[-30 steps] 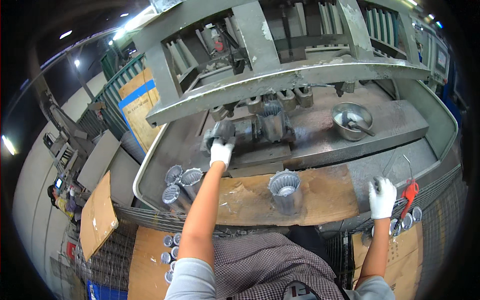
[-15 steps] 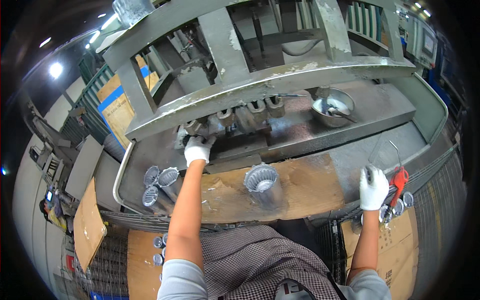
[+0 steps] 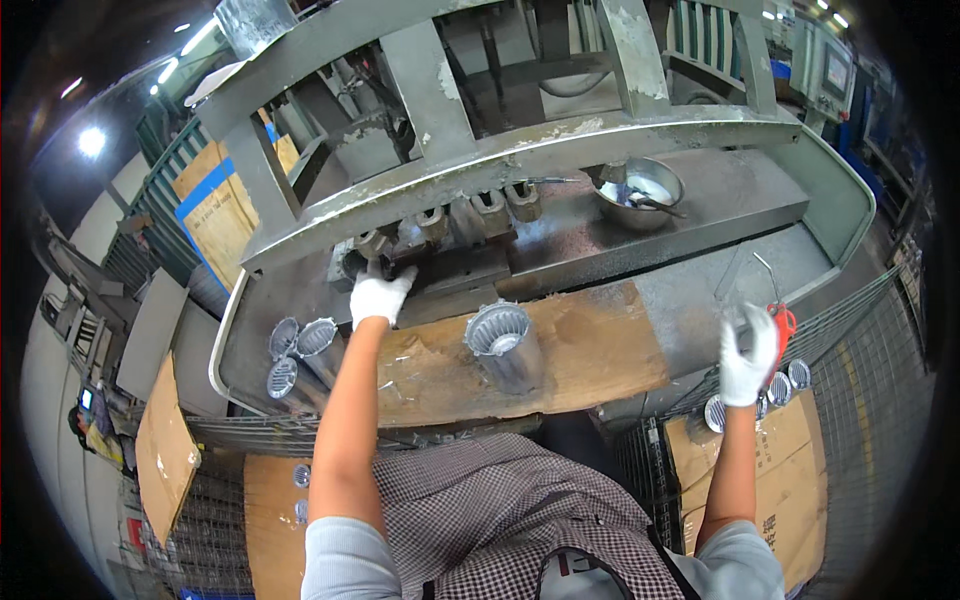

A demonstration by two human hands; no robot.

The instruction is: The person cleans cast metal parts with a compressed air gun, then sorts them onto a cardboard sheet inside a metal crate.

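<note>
My left hand [image 3: 381, 298], in a white glove, reaches up to the leftmost metal fixture [image 3: 374, 246] under the machine's crossbar. Its thumb is spread away from the fingers, whose tips touch or nearly touch the fixture's dark underside. On the right my right hand [image 3: 746, 358], also gloved, is raised with fingers curved and apart. Just beside it is a red air blow gun [image 3: 784, 322] with a thin bent nozzle, partly hidden by the hand. A grey finned metal cup [image 3: 503, 345] stands on the brown board [image 3: 600, 345] between my hands.
Several similar metal cups [image 3: 318, 338] stand at the bench's left. A metal bowl [image 3: 640, 215] with white contents and a handled tool sits on the machine bed. More metal parts [image 3: 778, 390] rest on cardboard [image 3: 745, 470] at the lower right. A wire mesh edge runs along the bench front.
My left hand stays by the leftmost fixture, its thumb now spread wider. My right hand has come closer to the red blow gun, its fingers opening. The whole view has shifted slightly.
</note>
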